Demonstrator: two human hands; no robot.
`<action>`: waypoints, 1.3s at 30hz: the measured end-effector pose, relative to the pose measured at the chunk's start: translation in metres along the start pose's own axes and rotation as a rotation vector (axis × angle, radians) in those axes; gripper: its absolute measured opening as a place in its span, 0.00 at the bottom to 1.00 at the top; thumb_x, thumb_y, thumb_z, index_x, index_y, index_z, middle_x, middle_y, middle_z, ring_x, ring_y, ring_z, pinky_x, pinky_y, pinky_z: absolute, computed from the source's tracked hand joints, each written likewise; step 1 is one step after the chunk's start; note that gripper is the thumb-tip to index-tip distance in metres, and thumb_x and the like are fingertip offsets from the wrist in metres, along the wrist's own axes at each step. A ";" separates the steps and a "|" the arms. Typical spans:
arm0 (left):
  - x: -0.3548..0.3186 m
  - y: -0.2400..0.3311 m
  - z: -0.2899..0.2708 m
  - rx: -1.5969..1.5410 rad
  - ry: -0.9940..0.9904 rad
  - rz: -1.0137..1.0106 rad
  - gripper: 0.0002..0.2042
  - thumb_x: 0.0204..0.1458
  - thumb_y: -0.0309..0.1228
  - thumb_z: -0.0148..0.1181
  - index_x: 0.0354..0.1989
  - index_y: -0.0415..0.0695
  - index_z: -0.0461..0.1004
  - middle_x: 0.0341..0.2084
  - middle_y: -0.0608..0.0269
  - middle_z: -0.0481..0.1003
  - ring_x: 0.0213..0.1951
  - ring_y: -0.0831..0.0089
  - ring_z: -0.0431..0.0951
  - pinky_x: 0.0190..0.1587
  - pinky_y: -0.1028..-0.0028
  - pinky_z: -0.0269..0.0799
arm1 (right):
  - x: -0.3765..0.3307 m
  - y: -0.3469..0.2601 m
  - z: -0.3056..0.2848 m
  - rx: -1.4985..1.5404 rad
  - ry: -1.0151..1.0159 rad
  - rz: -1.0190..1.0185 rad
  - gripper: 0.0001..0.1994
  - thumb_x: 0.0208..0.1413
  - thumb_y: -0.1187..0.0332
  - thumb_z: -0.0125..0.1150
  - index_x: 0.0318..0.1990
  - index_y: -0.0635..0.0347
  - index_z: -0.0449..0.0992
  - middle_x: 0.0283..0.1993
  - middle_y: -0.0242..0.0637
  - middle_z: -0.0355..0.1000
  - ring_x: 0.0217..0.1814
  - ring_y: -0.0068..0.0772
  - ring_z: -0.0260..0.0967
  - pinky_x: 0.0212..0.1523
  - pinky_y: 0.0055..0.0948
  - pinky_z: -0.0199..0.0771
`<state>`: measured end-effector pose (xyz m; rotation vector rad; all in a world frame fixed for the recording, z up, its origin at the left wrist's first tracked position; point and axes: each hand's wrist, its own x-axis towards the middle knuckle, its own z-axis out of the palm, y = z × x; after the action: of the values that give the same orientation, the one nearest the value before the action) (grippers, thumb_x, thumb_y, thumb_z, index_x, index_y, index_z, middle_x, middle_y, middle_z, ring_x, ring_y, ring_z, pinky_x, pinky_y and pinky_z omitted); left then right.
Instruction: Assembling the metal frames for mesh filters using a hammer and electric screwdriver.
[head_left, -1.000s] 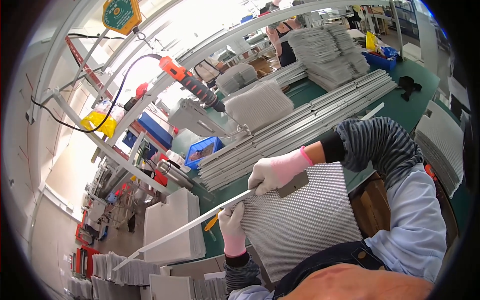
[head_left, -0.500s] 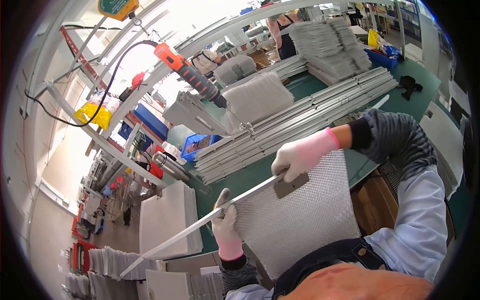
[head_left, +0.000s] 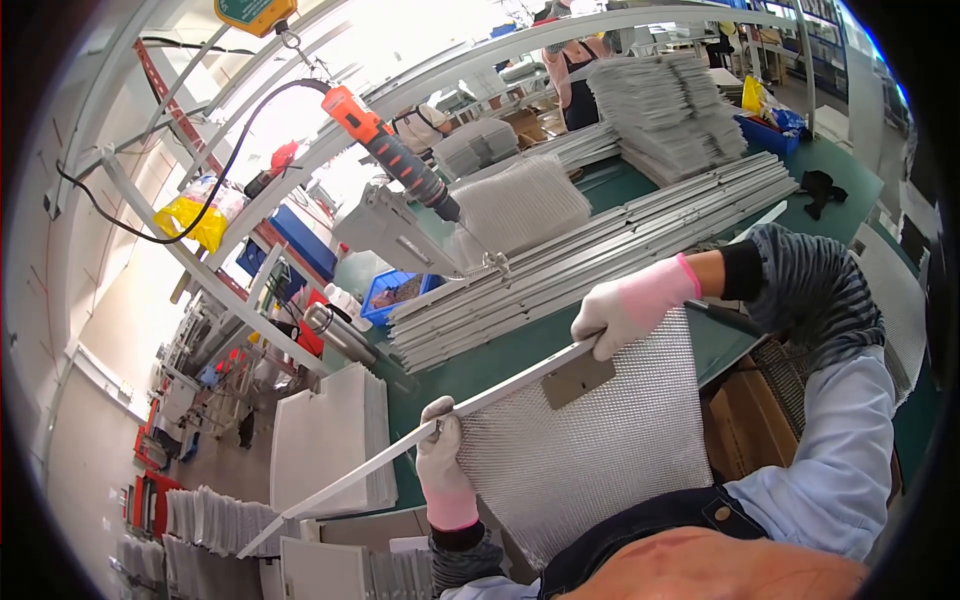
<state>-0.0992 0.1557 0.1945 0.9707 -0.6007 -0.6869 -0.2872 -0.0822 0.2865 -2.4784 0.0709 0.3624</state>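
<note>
Left hand point(head_left: 440, 455), gloved, at 7 o'clock, grasps the long metal strip point(head_left: 420, 440) where it meets the near corner of the mesh panel point(head_left: 600, 450). Right hand point(head_left: 630, 305), gloved, at 3 o'clock, is clenched on the strip's far end along the panel's upper edge. The panel lies tilted between both hands over the green table point(head_left: 500, 360). Stacked metal rails point(head_left: 600, 250) lie at 12 o'clock; an orange power screwdriver point(head_left: 390, 150) hangs at 11 o'clock.
</note>
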 end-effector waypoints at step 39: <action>-0.015 0.003 0.001 0.197 0.029 0.099 0.12 0.48 0.19 0.56 0.42 0.33 0.75 0.32 0.66 0.75 0.33 0.81 0.72 0.39 0.78 0.67 | -0.019 -0.030 0.017 0.076 0.252 0.090 0.11 0.49 0.70 0.60 0.37 0.68 0.77 0.23 0.42 0.72 0.24 0.33 0.70 0.30 0.30 0.70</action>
<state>-0.1083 0.1680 0.1955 1.1238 -0.6953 -0.5310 -0.3052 -0.0488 0.2964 -2.4380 0.2958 0.0805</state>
